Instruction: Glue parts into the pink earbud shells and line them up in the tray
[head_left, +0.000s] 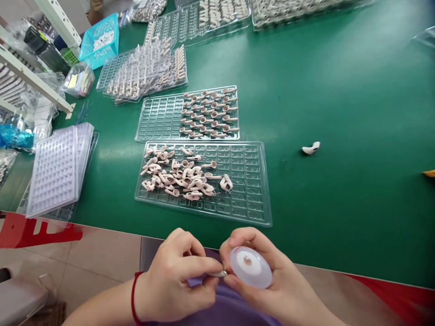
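Just below the front edge of the green table, my two hands meet. My right hand point(272, 283) is closed around a round translucent white disc point(250, 267) with a small dark spot at its centre. My left hand point(173, 280), with a red cord at the wrist, pinches a small pale part point(219, 273) against the disc's left edge. Directly ahead lies a clear plastic tray point(244, 199) with a heap of several small beige earpiece shells point(180, 174) on its left half.
A second clear tray point(159, 118) behind holds shells in neat rows on its right half. More filled trays point(146, 72) and a blue basket point(101, 40) stand further back. A stack of white trays point(56, 170) sits left. One loose shell point(311, 148) lies right.
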